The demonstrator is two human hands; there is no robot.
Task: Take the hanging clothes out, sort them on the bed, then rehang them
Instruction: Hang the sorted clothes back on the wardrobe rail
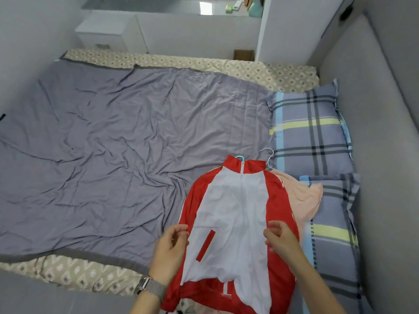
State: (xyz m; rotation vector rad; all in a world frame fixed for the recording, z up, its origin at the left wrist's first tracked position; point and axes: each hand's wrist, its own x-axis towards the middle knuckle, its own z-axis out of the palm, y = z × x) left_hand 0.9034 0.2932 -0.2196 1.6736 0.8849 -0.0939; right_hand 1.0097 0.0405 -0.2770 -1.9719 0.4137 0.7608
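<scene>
A red and white zip jacket (pixel 235 207) lies flat on the bed near its front right, still on a teal hanger whose hook (pixel 239 157) pokes out above the collar. Under it lies a pale pink garment (pixel 303 200) on a white wire hanger (pixel 268 158). My left hand (pixel 169 252) hovers over the jacket's left side with fingers loosely curled, holding nothing. My right hand (pixel 280 239) hovers over the jacket's right side, fingers also loosely curled and empty.
A wrinkled grey-purple blanket (pixel 113 143) covers most of the bed over a patterned beige sheet (pixel 68 275). Two plaid pillows (pixel 310 130) lie along the right by the padded headboard (pixel 381 132). A white nightstand (pixel 102 32) stands at the far side.
</scene>
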